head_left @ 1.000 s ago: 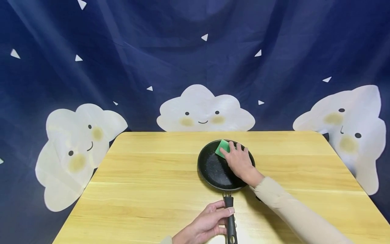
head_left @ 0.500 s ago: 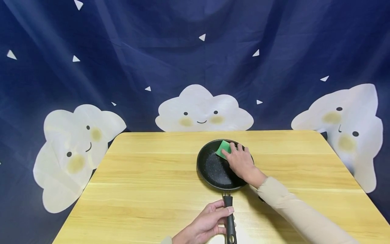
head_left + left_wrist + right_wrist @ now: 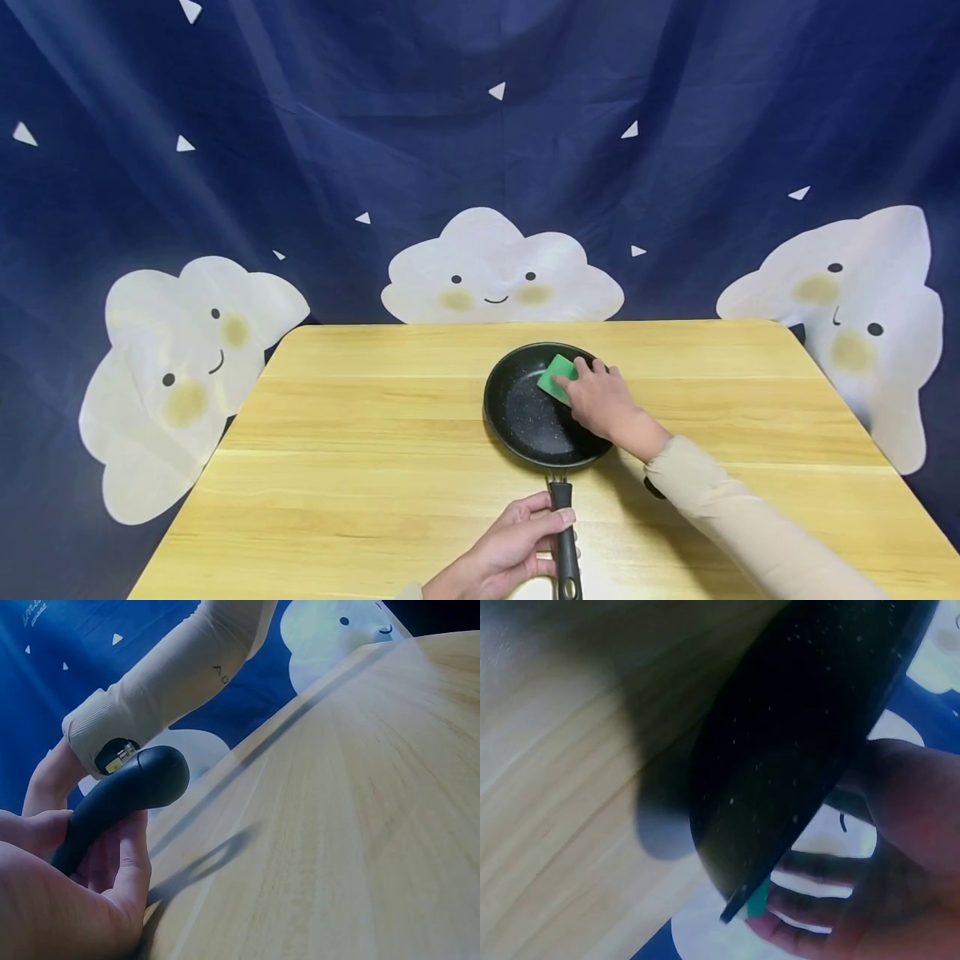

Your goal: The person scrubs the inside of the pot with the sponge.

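A black frying pan with a speckled inside is at the middle of the table, its handle toward me. My left hand grips that handle, thumb on top; the left wrist view shows the handle's rounded end sticking out past the fingers. Inside the pan, near its far right side, my right hand holds a green sponge against the surface. In the right wrist view the pan's underside or wall hides most of the sponge, with only a green corner showing by the fingertips.
The light wooden table has rounded far corners. Behind it hangs a dark blue curtain printed with white smiling clouds and small triangles. A dark band or device shows at my right sleeve.
My right hand and the sponge have slid slightly right and toward me inside the pan. The left hand keeps its grip on the handle, and the pan stays nearly in place.
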Action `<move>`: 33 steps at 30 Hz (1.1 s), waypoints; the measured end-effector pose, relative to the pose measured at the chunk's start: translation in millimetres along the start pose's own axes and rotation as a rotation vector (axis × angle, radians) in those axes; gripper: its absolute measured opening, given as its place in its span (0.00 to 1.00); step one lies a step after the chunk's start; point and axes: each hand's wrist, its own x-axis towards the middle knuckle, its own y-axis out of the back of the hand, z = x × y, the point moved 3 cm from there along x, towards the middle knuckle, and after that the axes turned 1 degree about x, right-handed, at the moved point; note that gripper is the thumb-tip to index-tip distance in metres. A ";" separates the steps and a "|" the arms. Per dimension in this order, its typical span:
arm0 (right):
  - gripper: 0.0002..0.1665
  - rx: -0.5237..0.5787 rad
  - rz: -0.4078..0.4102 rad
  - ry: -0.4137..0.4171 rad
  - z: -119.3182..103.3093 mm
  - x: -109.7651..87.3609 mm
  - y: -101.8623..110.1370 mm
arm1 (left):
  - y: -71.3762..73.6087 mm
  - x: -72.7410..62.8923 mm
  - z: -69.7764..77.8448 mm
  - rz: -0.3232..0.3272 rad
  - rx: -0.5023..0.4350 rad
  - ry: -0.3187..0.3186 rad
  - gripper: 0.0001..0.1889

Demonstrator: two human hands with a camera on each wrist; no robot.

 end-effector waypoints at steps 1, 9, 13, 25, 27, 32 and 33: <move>0.32 0.020 -0.010 0.005 1.5 0.0 0.3 | 0.2 0.0 0.0 0.001 0.000 0.001 0.09; 0.29 0.082 0.012 0.075 6.4 -5.8 2.6 | 1.0 0.4 -0.5 0.004 0.001 0.006 0.10; 0.28 0.095 -0.004 0.104 6.2 -8.2 5.9 | 1.1 0.5 -0.2 0.010 0.001 0.014 0.12; 0.29 0.218 -0.073 0.189 9.0 -16.3 10.3 | 1.0 1.5 0.0 0.010 -0.025 0.043 0.13; 0.29 0.238 -0.078 0.200 9.0 -17.4 10.9 | 0.7 1.2 0.2 0.010 -0.025 0.044 0.14; 0.28 0.293 -0.098 0.225 9.0 -18.8 11.8 | 0.8 0.6 0.4 0.005 -0.012 0.027 0.13; 0.28 0.304 -0.104 0.228 9.2 -19.0 12.0 | 1.0 0.5 0.5 0.005 -0.010 0.023 0.13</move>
